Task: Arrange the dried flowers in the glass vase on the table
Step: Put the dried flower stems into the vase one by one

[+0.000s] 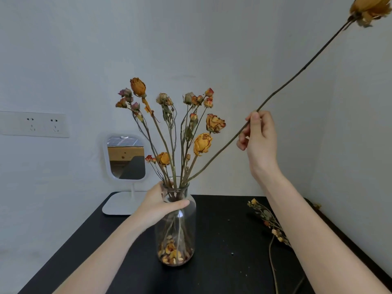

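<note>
While left hand (158, 205) grips glass vase (184, 232) | right hand (259, 141) pinches thin stem (297, 75)

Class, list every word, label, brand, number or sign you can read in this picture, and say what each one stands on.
There are none to read. The vase, the mirror, the socket and the table show no writing, number or logo.
</note>
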### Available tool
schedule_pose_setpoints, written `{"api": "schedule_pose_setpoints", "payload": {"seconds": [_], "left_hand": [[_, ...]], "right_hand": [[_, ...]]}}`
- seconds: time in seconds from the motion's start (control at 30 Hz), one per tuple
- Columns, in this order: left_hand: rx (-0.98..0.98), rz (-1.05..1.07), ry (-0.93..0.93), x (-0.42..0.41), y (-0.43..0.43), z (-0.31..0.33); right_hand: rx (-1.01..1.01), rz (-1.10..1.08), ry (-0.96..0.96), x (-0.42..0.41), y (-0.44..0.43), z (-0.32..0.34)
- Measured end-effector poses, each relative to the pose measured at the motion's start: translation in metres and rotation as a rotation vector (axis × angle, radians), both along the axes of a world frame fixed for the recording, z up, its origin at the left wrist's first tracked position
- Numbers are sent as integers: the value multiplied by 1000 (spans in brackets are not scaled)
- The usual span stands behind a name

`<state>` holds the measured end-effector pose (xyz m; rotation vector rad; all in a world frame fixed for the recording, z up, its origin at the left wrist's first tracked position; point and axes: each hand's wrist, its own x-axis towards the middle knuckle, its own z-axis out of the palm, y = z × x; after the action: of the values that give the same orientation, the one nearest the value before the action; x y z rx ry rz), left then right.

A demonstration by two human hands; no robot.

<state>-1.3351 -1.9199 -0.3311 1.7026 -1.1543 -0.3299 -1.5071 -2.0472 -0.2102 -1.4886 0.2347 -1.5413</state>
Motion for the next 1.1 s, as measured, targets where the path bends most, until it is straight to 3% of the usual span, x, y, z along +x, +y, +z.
{"api": "schedule_pose_setpoints", "payload": {"seconds": [0.13, 0.33, 0.47, 0.67, 1.0, 1.1], "left_hand": [[-80, 112, 14, -5, -1, -5], [-54, 102, 27, -1, -3, -6], [-52, 57, 74, -3, -8, -9], [-154, 82, 84, -8, -11, -16], [-80, 73, 54, 1, -14, -13], [-103, 85, 62, -1, -15, -12]], "right_hand": [[-37, 12, 31, 5, 6, -1], [-160, 30, 159, 14, 19, -4], [-276, 6, 307, 20, 29, -7], [-507, -211, 602, 29, 38, -14], [-391, -91, 920, 43, 46, -53], [-349, -65, 873, 45, 48, -52]]}}
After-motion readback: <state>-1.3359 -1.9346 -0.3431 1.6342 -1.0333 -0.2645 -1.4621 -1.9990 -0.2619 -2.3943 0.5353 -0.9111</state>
